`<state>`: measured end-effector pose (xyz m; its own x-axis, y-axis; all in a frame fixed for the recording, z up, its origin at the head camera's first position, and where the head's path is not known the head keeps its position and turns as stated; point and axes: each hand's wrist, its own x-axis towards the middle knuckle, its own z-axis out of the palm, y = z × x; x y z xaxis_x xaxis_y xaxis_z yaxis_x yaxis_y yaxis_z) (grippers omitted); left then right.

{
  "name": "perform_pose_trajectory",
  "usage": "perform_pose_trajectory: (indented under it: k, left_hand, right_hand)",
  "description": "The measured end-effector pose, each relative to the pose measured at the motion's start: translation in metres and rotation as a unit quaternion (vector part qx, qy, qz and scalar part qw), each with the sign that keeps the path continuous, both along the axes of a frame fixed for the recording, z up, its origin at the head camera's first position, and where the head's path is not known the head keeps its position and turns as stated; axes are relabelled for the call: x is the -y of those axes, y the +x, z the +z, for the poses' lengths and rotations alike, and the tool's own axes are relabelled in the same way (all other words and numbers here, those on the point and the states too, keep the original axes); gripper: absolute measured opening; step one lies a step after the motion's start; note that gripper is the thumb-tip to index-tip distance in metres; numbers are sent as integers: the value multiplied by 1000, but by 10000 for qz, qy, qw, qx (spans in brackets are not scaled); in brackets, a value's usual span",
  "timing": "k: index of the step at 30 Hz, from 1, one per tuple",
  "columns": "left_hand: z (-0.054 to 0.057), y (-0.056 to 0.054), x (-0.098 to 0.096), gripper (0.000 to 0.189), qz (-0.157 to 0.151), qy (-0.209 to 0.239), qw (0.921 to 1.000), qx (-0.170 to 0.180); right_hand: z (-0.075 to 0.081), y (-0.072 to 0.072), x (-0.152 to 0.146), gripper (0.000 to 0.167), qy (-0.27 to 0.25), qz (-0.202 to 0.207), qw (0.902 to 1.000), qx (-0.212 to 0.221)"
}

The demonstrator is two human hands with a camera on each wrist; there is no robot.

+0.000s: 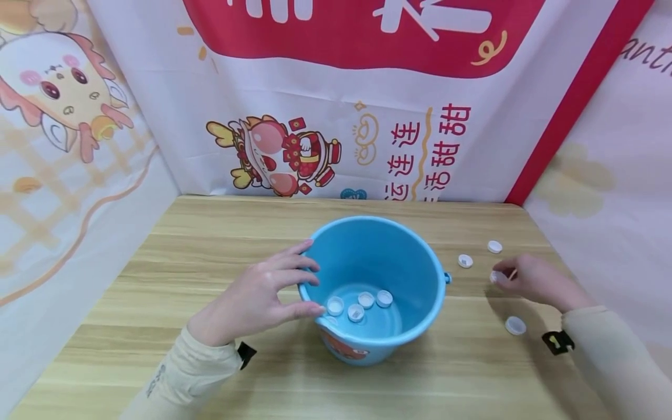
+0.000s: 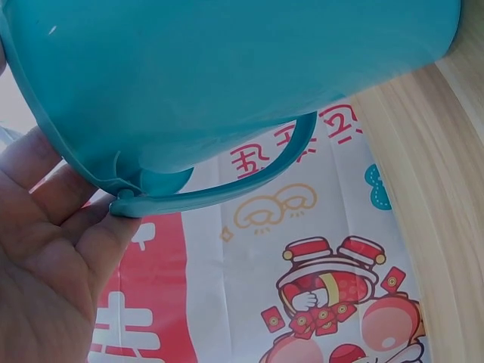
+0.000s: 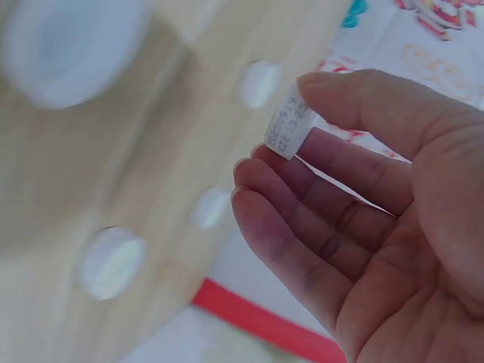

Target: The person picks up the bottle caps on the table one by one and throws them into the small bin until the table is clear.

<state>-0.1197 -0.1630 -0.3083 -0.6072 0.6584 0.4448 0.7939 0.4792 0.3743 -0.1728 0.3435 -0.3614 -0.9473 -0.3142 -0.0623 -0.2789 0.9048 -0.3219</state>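
Observation:
A light-blue bucket (image 1: 375, 251) stands upright on the wooden table. My left hand (image 1: 262, 291) grips its left rim, fingers over the edge; the left wrist view shows that hand (image 2: 53, 242) beside the hinge of the handle (image 2: 227, 198). Several white bottle caps (image 1: 356, 313) lie on the bucket's floor. Right of the bucket, my right hand (image 1: 535, 281) pinches a white bottle cap (image 3: 291, 125), printed on its side, between thumb and fingers. Around it on the table are a cap (image 1: 465, 261), a farther cap (image 1: 494, 247) and a nearer cap (image 1: 515, 325).
A printed cloth (image 1: 325, 87) hangs along the table's back edge. Patterned sheets flank the wooden table (image 1: 173, 280) on the left (image 1: 68, 175) and on the right (image 1: 604, 186). In the right wrist view a large white round thing (image 3: 72, 45) is blurred.

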Motion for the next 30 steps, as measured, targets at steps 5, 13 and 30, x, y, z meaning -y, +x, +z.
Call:
perform_pose_trajectory:
  k: [5, 13, 30]
  left_hand:
    - [0, 0, 0, 54, -31, 28, 10000, -43]
    - [0, 0, -1, 51, -20, 33, 10000, 38]
    - [5, -1, -1, 54, -94, -32, 9999, 51]
  right_hand:
    - [24, -1, 22, 31, 129, 76, 9997, -218]
    - [69, 0, 59, 30, 8, 362, 9965, -752]
    - [164, 13, 136, 35, 27, 1029, 9810, -1646]
